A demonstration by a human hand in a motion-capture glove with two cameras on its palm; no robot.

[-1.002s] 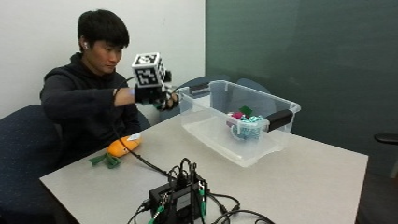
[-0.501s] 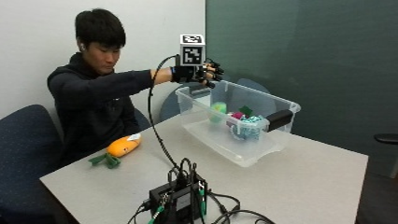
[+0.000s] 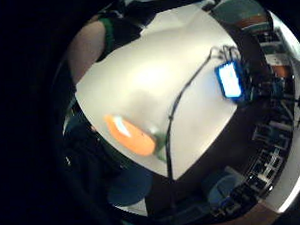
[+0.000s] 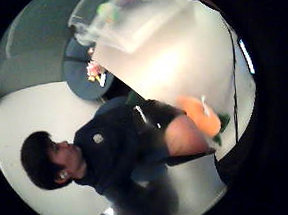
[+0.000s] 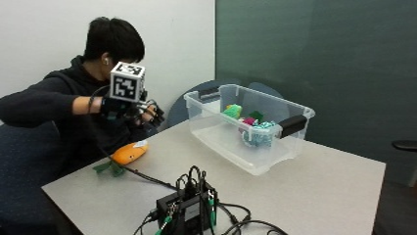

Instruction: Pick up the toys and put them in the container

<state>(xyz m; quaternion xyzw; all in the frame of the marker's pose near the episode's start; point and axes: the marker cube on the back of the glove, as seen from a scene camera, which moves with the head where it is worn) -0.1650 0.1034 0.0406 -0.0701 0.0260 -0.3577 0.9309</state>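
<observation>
Orange carrot-shaped plush toy with green leaves [image 5: 127,153] lying on the pale grey bench [image 5: 326,196], near its edge, well apart from the clear plastic container [image 5: 251,129]. Inside the container: a green, a pink and a teal soft toy [image 5: 251,127], bunched together. Black-gloved right hand [image 5: 133,111] raised above the carrot, touching nothing, fingers loosely curled, empty. Black electronics box with cables [image 5: 189,208] at the bench's near side.
</observation>
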